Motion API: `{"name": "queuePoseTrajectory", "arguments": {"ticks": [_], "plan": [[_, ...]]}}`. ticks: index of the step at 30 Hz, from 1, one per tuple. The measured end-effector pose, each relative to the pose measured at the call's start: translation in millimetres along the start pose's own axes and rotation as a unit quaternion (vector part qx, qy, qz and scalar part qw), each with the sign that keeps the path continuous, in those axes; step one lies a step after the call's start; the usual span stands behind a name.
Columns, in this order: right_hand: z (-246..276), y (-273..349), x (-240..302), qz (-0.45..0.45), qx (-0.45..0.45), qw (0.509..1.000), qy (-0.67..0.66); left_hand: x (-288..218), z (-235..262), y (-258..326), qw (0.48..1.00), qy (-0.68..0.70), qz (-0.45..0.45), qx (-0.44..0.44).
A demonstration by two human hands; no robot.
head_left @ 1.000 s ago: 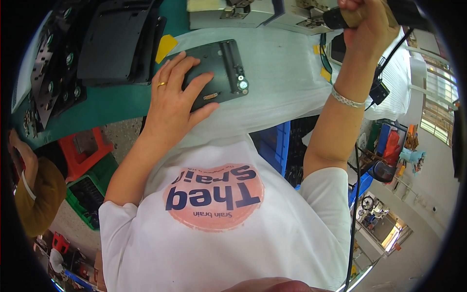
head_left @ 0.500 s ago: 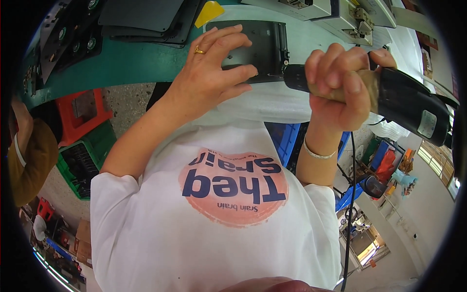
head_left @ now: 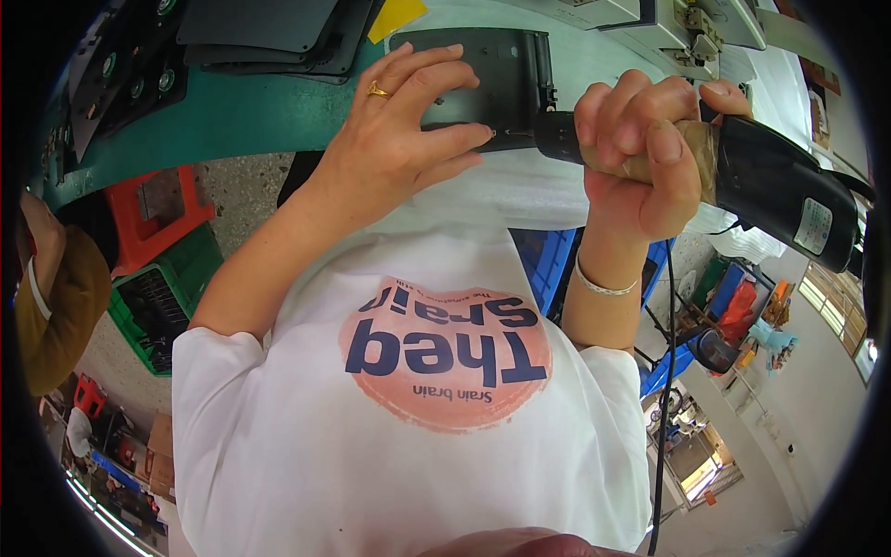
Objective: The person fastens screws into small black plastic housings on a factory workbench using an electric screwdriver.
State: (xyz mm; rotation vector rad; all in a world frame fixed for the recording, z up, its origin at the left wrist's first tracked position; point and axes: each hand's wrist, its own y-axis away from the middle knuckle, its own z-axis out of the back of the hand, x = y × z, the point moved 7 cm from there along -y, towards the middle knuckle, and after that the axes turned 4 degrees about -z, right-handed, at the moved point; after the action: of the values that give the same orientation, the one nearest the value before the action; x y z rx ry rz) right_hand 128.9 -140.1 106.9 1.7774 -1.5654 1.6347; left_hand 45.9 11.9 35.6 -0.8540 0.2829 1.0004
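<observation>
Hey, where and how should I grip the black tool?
Probably best around the tan wrap, coming from the wearer's side. The tool lies roughly crosswise, nose leftward by the black panel, and the wrap looks slimmer than the rear body, suiting a full grip like the right hand has.

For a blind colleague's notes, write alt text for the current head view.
A person's right hand grips a black handheld tool pointed at a dark flat panel, while the left hand, fingers spread, lies on that panel. A stack of dark plates sits on the green tabletop to the left.
</observation>
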Motion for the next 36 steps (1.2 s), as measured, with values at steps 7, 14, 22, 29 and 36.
{"name": "queuePoseTrajectory", "arguments": {"ticks": [7, 14, 22, 29, 36], "plan": [[6, 2, 3, 0.008, 0.005, 1.000, -0.009, 3, -2, -3, 0.999, -0.003, 0.033, 0.000], [10, 6, 4, 0.017, 0.004, 1.000, -0.013, 5, -3, -6, 0.997, 0.002, 0.077, 0.025], [15, 9, 6, 0.021, 0.007, 1.000, -0.017, 1, -4, -8, 0.995, -0.026, 0.091, 0.037], [13, 11, 4, -0.017, 0.057, 0.998, 0.015, -4, -3, -10, 0.995, -0.050, 0.073, 0.035], [11, 9, -4, -0.019, 0.072, 0.997, 0.014, -5, -3, -11, 0.994, -0.066, 0.073, 0.038]]}}
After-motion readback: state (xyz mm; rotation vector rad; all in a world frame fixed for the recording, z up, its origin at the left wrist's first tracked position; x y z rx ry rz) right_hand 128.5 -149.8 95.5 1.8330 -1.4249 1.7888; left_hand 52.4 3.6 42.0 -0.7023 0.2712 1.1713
